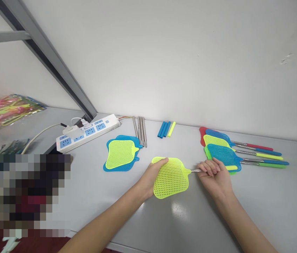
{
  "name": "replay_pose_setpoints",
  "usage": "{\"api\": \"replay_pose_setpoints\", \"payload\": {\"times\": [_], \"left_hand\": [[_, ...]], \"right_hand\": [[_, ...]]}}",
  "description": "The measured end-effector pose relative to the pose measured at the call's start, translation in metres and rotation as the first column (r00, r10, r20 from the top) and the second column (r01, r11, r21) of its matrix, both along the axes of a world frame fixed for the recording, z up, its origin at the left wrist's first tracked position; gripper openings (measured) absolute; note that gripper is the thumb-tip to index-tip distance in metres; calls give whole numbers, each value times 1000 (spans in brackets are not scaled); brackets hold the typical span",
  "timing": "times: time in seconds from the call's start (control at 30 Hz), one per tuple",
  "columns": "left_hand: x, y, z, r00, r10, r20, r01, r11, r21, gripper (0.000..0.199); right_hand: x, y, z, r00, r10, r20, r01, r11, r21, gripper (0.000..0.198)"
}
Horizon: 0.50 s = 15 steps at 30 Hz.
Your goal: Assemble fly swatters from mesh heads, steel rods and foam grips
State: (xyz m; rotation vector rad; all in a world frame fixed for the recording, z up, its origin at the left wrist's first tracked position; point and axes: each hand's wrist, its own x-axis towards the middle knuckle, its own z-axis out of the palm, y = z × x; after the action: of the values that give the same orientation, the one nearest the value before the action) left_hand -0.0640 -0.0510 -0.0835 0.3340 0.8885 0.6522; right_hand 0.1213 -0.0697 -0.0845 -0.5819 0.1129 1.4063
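My left hand (152, 177) grips the perforated head of a yellow fly swatter (171, 177), thumb on top along its left edge. The swatter's metal rod runs right into my right hand (215, 175), whose fingers are curled around the handle; a yellow grip end sticks out beyond them. Just behind that hand lies a pile of fly swatters (222, 154) in red, blue, yellow and green, their handles pointing right. On the left rest loose swatter heads, a yellow one (119, 154) over blue ones (123, 167).
Several metal rods (142, 131) lie near the wall. Beside them are blue grip sleeves (164, 129) and one yellow sleeve (172, 129). A white power strip (89, 133) with plugs and cables sits at left. Plastic-bagged goods (8, 107) lie beyond a grey metal frame (51, 56).
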Motion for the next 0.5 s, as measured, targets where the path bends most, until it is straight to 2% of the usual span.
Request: {"api": "replay_pose_setpoints", "payload": {"times": [0.5], "left_hand": [[1, 0, 1, 1000, 0, -22, 1, 1000, 24, 25]], "right_hand": [[2, 1, -3, 1000, 11, 23, -11, 1000, -3, 38]]}}
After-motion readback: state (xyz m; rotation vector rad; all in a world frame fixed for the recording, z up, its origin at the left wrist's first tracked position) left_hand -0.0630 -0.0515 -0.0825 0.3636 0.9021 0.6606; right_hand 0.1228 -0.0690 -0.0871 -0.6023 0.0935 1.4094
